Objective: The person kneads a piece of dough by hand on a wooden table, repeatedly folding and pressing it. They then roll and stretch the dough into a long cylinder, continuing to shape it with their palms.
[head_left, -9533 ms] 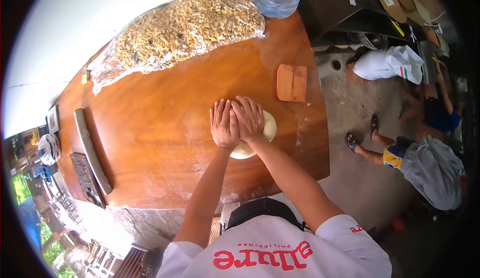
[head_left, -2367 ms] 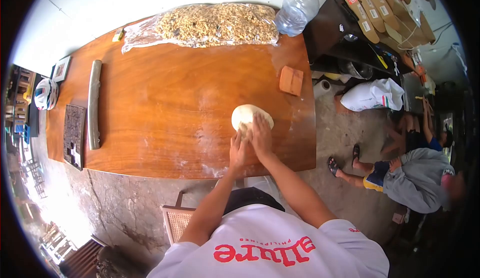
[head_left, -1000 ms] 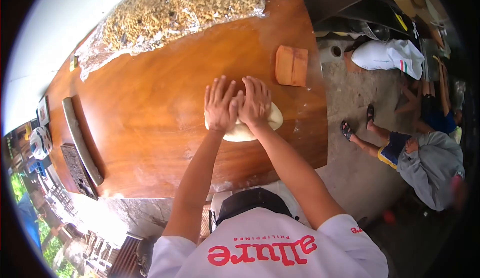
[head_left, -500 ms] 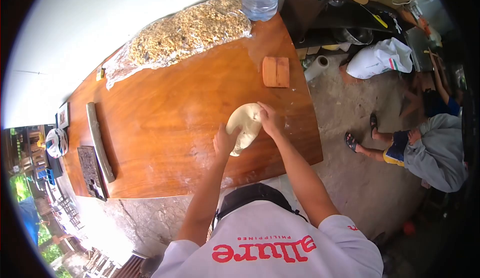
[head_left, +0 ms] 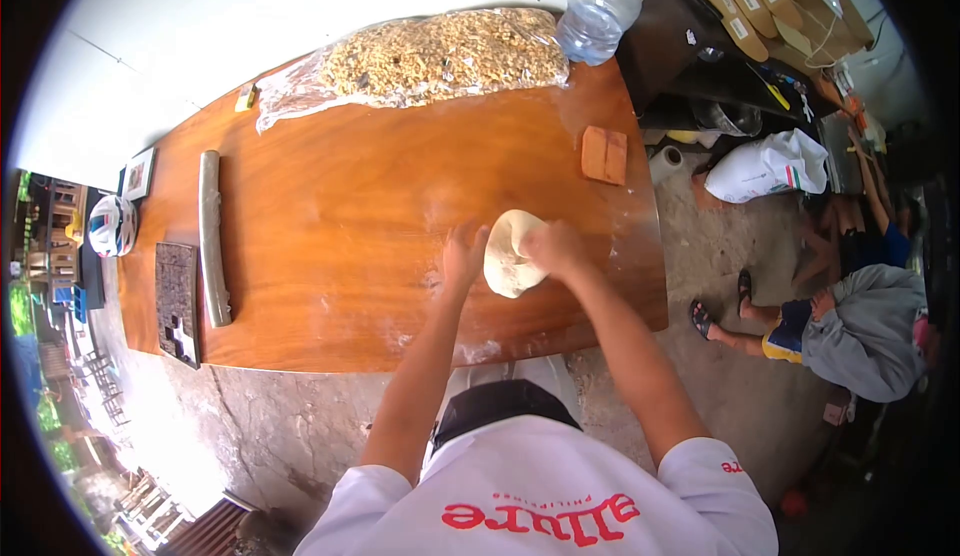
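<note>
One pale piece of dough (head_left: 508, 268) on the wooden table (head_left: 340, 236), folded or dented at the middle, right of centre and toward the front edge. Just beside it, left hand (head_left: 463, 259), fingers bent and blurred: cannot tell open from closed, nor touching from apart. Over the dough's right side, right hand (head_left: 553, 250), badly blurred: cannot tell gripping from merely resting.

A little nearer the front edge, white smudges (head_left: 475, 354). Beyond the right hand, a reddish-brown block (head_left: 604, 156), in the way toward the far right corner. Well off to the left, a long grey stick (head_left: 212, 241), then a dark slab (head_left: 177, 296) near the left edge. Across the back, a bulky clear bag of brown crumbly pieces (head_left: 450, 56), with a big clear jug (head_left: 600, 16) at its right end.

Front edge near the dough; right edge much closer than the left. Widest room leftward, up to the stick; ample room behind, up to the bag. Past the right edge, concrete floor (head_left: 692, 246), a white sack (head_left: 765, 168) and a person in grey (head_left: 870, 331).
</note>
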Demonstrator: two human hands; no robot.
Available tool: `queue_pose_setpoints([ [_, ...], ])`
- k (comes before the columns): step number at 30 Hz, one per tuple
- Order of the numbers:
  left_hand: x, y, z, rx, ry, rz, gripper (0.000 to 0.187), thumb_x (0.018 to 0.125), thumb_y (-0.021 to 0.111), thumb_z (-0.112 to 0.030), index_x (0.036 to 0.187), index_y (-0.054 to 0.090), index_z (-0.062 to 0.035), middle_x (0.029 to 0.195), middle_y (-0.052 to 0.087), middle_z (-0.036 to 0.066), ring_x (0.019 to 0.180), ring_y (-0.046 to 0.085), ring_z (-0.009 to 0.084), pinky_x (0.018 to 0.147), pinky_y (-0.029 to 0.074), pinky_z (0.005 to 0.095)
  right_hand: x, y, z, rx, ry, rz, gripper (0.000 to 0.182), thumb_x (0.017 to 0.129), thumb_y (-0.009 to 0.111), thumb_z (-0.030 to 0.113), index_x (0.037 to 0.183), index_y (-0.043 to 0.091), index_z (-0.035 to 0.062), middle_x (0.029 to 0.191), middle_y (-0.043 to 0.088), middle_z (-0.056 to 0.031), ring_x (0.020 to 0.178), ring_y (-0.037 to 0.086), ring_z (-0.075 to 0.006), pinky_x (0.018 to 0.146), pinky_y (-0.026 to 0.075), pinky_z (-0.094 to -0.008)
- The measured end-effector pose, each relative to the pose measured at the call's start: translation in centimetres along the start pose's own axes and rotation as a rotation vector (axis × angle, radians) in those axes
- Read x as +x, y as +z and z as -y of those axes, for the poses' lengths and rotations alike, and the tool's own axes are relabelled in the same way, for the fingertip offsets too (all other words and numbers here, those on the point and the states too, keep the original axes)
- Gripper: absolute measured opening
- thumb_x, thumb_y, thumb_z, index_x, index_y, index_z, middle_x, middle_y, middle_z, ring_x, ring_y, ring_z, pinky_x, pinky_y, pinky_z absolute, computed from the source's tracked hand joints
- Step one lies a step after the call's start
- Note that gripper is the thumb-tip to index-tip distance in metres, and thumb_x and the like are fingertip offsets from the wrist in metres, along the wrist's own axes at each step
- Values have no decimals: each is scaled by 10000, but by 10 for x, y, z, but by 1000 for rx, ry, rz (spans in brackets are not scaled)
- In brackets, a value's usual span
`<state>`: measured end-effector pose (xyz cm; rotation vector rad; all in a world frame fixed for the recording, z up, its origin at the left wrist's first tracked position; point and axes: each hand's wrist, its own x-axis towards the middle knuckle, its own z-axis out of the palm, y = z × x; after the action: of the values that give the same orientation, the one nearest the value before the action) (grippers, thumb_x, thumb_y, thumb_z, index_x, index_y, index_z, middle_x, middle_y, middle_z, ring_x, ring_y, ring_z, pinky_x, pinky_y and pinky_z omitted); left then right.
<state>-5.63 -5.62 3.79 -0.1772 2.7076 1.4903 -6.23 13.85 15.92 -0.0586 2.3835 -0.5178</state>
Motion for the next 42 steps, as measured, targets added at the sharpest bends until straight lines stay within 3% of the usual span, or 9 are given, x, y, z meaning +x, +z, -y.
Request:
queue_pose_setpoints([
  [2,30,1,-29,-15,57,51,492,983,597,-402,1292,630,-21,1227,662,230,1178,622,382,981,492,436,54,6,-40,708,-35,-461,253,946,546,257,1031,710,84,998,720,-164,926,687,-344,843,547,-465],
  [5,52,25,-71,-70,97,57,475,1011,540,-399,1290,631,-26,1246,650,237,1189,606,404,997,479,439,106,27,-37,413,-140,-1211,245,954,542,252,958,704,68,926,712,-161,882,672,-376,815,541,-485],
  [8,38,49,-55,-97,146,111,473,1029,481,-391,1305,616,-32,1283,625,236,1199,581,421,1010,465,455,90,75,-22,72,-215,-979,239,951,546,244,963,685,51,971,709,-173,937,660,-386,848,522,-498],
  [10,16,46,-44,-43,156,362,484,1032,444,-376,1382,565,-65,1366,573,226,1220,558,420,1029,450,459,40,63,4,279,124,-403,243,942,531,219,993,661,21,1174,663,-197,1097,608,-386,924,491,-487],
  [14,-53,19,-37,22,674,299,506,967,457,-273,1424,536,-73,1452,520,180,1363,453,390,1160,309,507,-6,150,-6,184,-146,-1078,457,989,419,291,1276,576,-29,1352,572,-222,1277,516,-395,1063,415,-505],
  [34,77,96,-62,269,336,-93,475,1022,442,-412,1298,643,-81,1361,605,153,1309,518,338,1111,388,459,134,23,-60,68,-107,-1009,388,927,525,303,1237,646,103,1287,604,-103,1198,557,-298,1000,426,-463],
  [37,72,78,-73,22,107,114,481,979,547,-444,1277,666,-85,1346,627,128,1300,537,337,1086,430,408,153,19,-80,384,-234,-846,355,926,549,219,1251,675,154,1166,678,-69,1166,583,-257,1006,436,-411],
  [38,81,68,-65,-142,-96,339,505,971,561,-475,1297,658,-102,1311,643,157,1253,575,333,1062,450,415,149,6,-92,1165,-351,-630,353,941,566,182,1257,665,59,1056,723,-68,1048,645,-224,941,477,-337],
  [42,50,41,-33,24,5,217,555,926,625,-506,1287,660,-85,1182,681,224,1103,649,351,950,502,440,102,0,-148,1411,-47,-929,277,991,576,196,1174,704,31,1017,735,-65,935,668,-158,850,509,-295],
])
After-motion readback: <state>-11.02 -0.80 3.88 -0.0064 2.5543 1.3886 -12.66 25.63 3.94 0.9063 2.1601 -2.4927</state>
